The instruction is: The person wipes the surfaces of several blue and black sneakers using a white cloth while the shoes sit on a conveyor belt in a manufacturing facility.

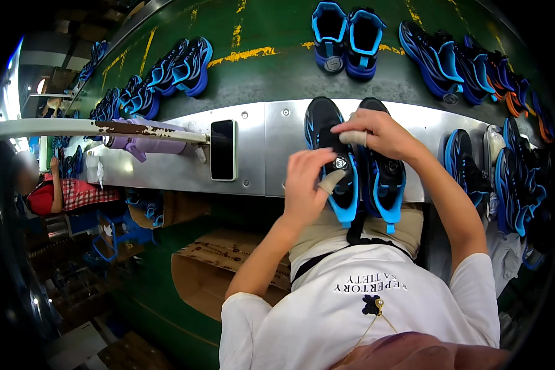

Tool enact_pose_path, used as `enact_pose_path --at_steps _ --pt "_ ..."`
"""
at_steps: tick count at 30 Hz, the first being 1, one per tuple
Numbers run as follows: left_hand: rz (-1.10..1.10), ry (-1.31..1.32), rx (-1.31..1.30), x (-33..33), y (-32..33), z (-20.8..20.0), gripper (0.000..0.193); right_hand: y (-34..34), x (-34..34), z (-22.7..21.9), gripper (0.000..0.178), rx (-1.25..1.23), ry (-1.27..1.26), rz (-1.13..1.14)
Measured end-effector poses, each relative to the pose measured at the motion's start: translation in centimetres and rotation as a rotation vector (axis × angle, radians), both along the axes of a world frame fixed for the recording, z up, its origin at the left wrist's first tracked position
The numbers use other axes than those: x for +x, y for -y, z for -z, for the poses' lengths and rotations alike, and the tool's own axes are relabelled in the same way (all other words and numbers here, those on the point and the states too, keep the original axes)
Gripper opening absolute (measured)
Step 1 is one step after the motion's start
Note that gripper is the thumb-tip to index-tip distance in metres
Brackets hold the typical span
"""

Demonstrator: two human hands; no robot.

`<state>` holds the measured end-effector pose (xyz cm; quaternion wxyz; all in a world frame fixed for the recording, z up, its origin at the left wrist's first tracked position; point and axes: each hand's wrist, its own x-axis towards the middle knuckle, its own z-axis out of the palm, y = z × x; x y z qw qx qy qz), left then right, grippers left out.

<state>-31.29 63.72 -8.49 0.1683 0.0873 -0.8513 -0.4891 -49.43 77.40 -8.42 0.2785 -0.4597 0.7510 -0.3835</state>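
Left hand (305, 185) grips the left shoe (333, 154) at its dial, taped finger over the tongue so the dial is half hidden; right hand (379, 132) curls loosely over both shoes, taped fingertip on the left one, covering the right shoe (385, 179) top. Pair sits on the steel tabletop (277, 132) edge directly under the hands, phone (223, 150) well left of them. More shoes (512, 172) just right of the right hand are cut off by the dark rim.

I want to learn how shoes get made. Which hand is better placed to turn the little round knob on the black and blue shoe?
Probably the left hand: its fingers already rest on the round dial of the left shoe. The right hand sits higher, over the shoes' toe ends.
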Motion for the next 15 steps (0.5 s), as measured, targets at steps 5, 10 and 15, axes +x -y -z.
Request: enact_pose_path --at_steps 5,10,15 --pt "-0.162 0.549 1.189 3.2 -2.8 -1.6 0.031 -0.7 1.8 -1.1 0.043 -0.075 0.101 -0.271" --pt "-0.215 0.338 1.471 2.2 -5.5 0.9 0.034 -0.6 4.5 -0.4 0.029 -0.104 -0.163 -0.036" --pt "-0.198 0.368 1.451 1.9 -5.4 0.8 0.036 -0.7 4.1 -0.4 0.029 -0.092 -0.159 -0.018"
